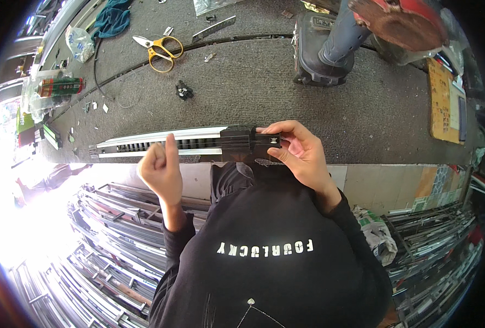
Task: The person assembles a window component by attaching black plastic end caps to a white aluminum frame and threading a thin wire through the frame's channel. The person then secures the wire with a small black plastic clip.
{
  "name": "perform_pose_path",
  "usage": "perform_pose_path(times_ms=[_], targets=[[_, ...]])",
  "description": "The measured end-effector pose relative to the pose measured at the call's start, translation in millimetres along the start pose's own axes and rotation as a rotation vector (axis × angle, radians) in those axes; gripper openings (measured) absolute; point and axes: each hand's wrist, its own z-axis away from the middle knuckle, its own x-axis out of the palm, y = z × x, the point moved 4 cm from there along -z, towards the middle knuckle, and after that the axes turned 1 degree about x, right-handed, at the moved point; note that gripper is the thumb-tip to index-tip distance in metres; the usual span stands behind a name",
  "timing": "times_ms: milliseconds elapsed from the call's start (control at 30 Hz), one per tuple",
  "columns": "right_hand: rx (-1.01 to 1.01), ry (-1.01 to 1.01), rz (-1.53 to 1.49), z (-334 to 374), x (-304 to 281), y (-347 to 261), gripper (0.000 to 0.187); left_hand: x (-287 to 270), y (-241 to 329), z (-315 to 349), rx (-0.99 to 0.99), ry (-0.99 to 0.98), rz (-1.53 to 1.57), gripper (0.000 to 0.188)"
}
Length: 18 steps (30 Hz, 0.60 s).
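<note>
Lettering (pixel 264 247) in white crosses the worker's black top (pixel 286 284). The right hand (pixel 302 156) pinches the black end block (pixel 265 141) of a silver-edged rail (pixel 199 133) on the carpeted worktop (pixel 242 93); whether the curled left hand (pixel 161 170) grips, I can't tell.

Rail assembly (pixel 199 133) lay along the near edge of the bench (pixel 242 98). Scissors (pixel 153 46) sat behind it, metal strip (pixel 214 28) right of them, cordless power tool (pixel 343 35) farther right. Can (pixel 61 87) lay far left.
</note>
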Motion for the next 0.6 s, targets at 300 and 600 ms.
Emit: perform_pose_path(times_ms=[300, 600], targets=[[-0.058, 0.005, 0.044, 3, 6, 5, 0.031, -3, -5, -36, 0.594, -0.073, -0.247, 0.038], [-0.092, -0.003, 0.007, -1, 2, 7, 0.029, -4, -23, -32, 0.315, -0.272, -0.144, 0.04]])
